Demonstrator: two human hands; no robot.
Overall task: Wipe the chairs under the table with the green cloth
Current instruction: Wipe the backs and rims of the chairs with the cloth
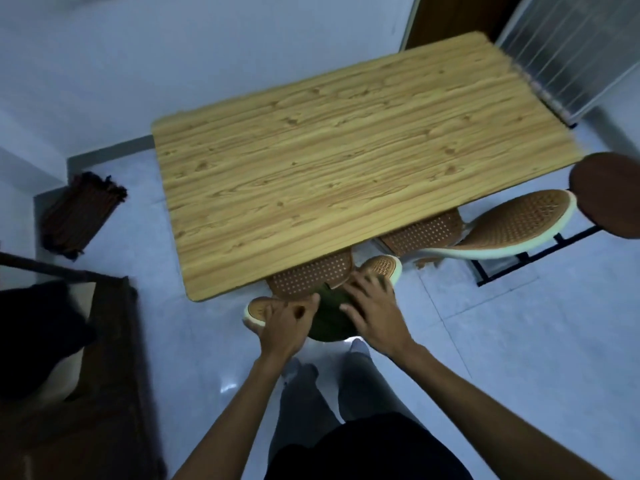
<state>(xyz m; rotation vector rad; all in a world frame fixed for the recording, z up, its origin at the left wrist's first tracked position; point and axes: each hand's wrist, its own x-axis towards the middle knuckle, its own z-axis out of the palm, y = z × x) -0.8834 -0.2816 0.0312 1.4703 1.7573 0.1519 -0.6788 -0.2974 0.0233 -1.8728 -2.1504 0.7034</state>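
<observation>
The right hand (372, 311) lies flat with fingers spread, pressing the green cloth (329, 318) down on the back of the near chair (311, 277), while the left hand (285, 322) is curled closed around the pale rim of that chair back, just beside the cloth. The near chair's woven brown seat is tucked under the front edge of the wooden table (346, 161), and a second chair (485, 226) of the same kind sits partly under the table's right corner, beside a round dark stool (609, 195) on the pale tiled floor (519, 323)
</observation>
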